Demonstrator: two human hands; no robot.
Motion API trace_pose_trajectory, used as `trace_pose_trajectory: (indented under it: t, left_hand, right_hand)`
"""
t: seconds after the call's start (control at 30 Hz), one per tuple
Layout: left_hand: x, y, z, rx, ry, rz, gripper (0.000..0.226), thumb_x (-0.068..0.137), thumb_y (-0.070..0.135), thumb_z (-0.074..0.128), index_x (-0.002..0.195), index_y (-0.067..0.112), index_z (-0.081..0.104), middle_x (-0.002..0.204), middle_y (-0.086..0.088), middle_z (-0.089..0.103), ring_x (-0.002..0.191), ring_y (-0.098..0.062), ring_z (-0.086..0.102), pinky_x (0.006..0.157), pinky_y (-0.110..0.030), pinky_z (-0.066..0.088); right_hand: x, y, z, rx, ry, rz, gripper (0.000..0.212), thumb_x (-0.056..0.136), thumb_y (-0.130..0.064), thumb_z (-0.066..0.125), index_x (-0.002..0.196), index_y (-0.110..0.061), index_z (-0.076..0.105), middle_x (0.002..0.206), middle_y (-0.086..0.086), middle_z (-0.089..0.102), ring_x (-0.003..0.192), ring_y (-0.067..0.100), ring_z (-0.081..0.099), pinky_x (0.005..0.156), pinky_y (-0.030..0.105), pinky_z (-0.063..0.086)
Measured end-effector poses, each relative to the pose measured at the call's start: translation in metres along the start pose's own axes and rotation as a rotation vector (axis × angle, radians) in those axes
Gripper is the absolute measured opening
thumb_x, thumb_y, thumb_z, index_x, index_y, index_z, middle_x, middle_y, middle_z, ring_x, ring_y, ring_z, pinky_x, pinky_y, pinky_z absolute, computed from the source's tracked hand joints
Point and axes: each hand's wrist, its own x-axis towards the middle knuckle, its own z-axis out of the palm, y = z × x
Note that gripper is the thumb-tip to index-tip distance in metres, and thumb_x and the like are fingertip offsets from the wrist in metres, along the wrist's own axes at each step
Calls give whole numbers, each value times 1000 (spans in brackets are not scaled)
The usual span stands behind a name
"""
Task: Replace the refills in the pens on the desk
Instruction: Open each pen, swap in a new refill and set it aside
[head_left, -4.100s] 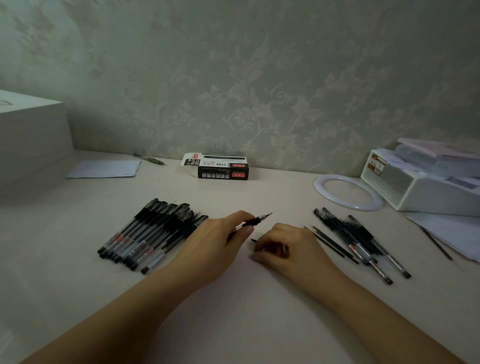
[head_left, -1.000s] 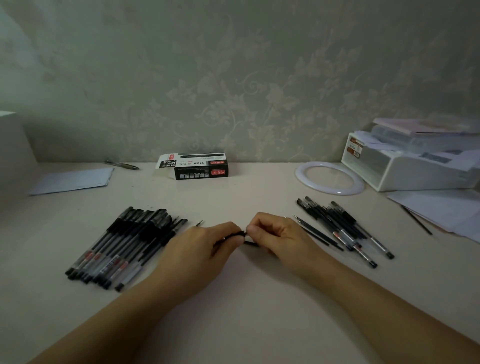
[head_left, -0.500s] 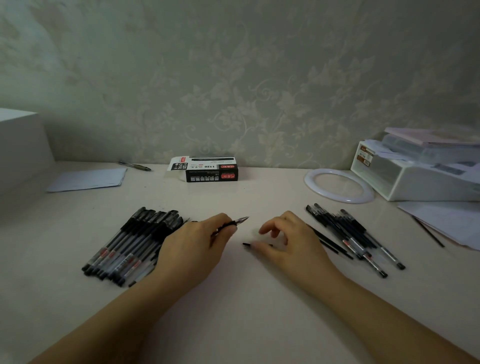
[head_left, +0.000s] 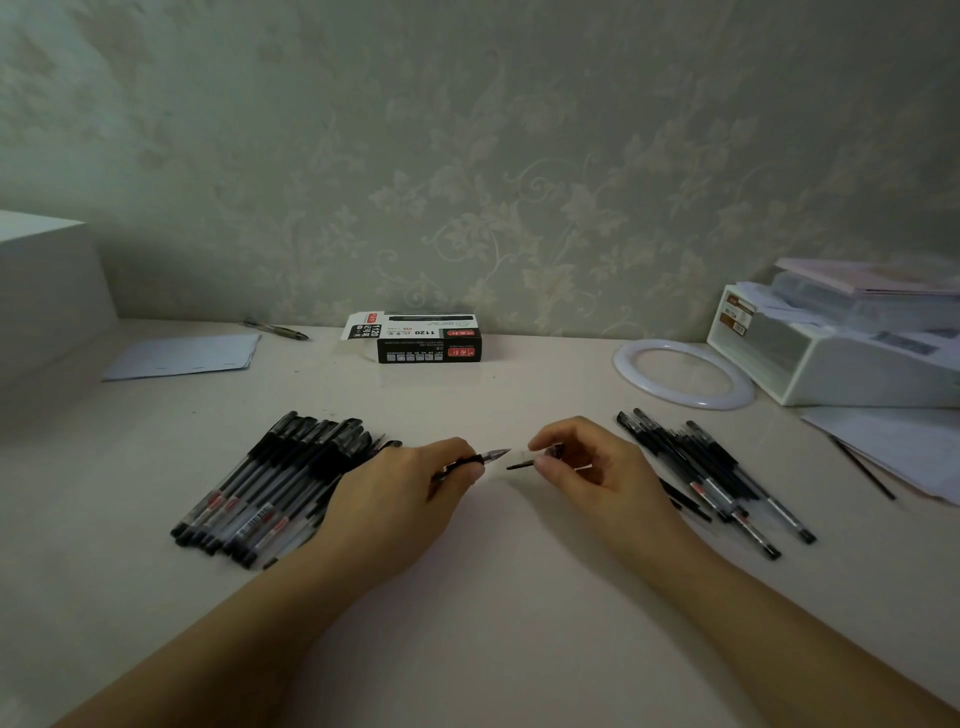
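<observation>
Two pen piles (head_left: 275, 488) (head_left: 711, 478), one box (head_left: 421, 343), one ring (head_left: 683, 373).

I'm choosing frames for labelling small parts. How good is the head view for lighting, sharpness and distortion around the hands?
Head view: dim, flat light with a greenish cast and no glare; soft shadows under both hands. The pen in the left hand is readable, but the small piece pinched by the right hand is slightly smeared. Wide-angle bending shows at the desk edges; the paper tray looks soft.

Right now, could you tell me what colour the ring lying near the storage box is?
The ring is white, seen best in the head view.
</observation>
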Motion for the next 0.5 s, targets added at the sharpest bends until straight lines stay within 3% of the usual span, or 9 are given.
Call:
trace_pose_trajectory:
  t: [0.23, 0.4, 0.5]
  left_hand:
    - [0, 4, 3, 5, -50, 50, 20, 95, 51, 39, 100, 40, 55, 58, 10, 50, 57, -8, 48, 49, -26, 29]
    - [0, 3, 0, -14, -20, 31, 20, 95, 51, 39, 96, 38, 54, 57, 9, 49, 57, -8, 48, 50, -27, 32]
    - [-1, 3, 0, -38, -17, 41, 18, 94, 51, 39, 94, 40, 53, 57, 10, 50, 57, -7, 48, 49, -26, 32]
  right_hand:
    - [-1, -1, 3, 28, -107, -64, 15, 90, -20, 69, 96, -33, 70, 84, -10, 68, 79, 9, 62, 72, 21, 49]
    - [1, 0, 3, 100, 8, -22, 19, 90, -15, 67, 91, -34, 68, 85, -3, 72, 86, 23, 66, 81, 39, 52]
    - [1, 1, 3, 72, -10, -20, 19, 90, -15, 68, 91, -34, 68, 84, -4, 71, 84, 19, 66, 80, 35, 51]
